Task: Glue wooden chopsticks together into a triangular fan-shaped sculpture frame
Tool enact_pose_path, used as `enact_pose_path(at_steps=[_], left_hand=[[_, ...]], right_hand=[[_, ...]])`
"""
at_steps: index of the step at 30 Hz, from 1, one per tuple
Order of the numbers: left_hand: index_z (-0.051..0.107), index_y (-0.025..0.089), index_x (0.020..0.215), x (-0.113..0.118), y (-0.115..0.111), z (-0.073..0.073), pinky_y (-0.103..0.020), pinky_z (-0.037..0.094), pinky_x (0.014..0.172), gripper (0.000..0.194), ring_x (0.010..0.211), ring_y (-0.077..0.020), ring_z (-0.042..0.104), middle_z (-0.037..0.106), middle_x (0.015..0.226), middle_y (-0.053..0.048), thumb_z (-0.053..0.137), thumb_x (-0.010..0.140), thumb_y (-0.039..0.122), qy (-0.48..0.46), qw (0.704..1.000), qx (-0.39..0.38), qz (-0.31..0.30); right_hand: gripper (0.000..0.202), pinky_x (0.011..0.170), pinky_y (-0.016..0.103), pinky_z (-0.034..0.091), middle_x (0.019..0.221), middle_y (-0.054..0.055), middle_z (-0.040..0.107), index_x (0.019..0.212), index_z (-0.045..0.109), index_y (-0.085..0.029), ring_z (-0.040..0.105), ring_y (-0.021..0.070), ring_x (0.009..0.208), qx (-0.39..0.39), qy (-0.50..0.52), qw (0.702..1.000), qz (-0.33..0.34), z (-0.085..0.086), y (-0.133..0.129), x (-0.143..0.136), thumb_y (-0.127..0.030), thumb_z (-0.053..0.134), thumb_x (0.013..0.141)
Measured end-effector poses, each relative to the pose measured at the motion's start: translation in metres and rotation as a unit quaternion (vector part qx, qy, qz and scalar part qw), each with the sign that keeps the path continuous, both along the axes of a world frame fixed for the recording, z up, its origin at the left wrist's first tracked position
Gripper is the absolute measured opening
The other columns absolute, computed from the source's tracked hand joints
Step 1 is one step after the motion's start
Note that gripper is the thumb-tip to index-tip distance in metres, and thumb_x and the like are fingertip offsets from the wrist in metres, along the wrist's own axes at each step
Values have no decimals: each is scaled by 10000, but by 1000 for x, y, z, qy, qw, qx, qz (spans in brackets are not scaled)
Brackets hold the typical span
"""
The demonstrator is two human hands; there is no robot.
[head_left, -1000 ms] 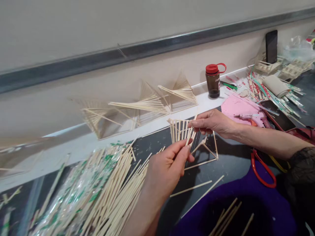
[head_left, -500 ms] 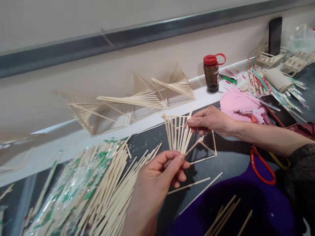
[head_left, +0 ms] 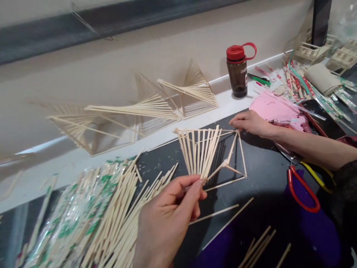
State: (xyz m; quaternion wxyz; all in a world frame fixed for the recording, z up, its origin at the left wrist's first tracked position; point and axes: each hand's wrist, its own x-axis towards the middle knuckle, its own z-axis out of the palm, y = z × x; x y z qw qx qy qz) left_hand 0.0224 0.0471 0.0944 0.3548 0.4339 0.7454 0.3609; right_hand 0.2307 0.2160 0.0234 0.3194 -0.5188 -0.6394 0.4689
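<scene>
My left hand [head_left: 175, 208] pinches the lower, gathered ends of a fan of thin wooden sticks [head_left: 199, 150]. The fan is part of a small stick frame [head_left: 242, 152], whose open triangular side extends to the right over the dark table. My right hand [head_left: 248, 123] is just beyond the frame's upper right corner, off the fan, with its fingers drawn together; whether anything is between the fingertips is too small to tell. Two loose sticks [head_left: 228, 223] lie below the frame.
Loose and wrapped sticks [head_left: 117, 216] cover the left. Larger stick structures [head_left: 134, 111] stand along the wall. A red-capped bottle [head_left: 237, 72], a pink glue gun [head_left: 297, 123] partly behind my right arm, and red-handled scissors [head_left: 304, 193] are at the right.
My right hand has left the top of the stick fan and moved right, past the frame's corner. My left hand keeps its pinch at the bottom. The view has shifted slightly.
</scene>
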Motion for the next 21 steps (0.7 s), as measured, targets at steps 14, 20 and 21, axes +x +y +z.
enact_pose_path(at_steps=[14,20,21], left_hand=[[790,303,935,-6,13,2,-226,421,451,352,418,-134,547,694,566,43,596,788,557,209,973,20,-96],[792,346,890,-7,23,4,-254,433,518,299,555,-198,665,716,578,36,589,800,547,257,955,41,-144],[791,347,888,-7,24,5,-261,439,533,299,551,-200,663,716,577,36,586,803,548,264,952,43,-150]], right_hand=[[270,876,264,483,1019,55,760,982,799,-183,666,151,930,98,-110,981,127,-16,4,-6,-184,538,910],[260,889,259,491,1034,57,760,978,797,-179,678,155,958,90,-113,983,116,-16,3,-7,-185,547,907],[259,890,260,493,1043,57,761,984,797,-180,680,157,963,88,-116,983,115,-16,3,-7,-185,551,906]])
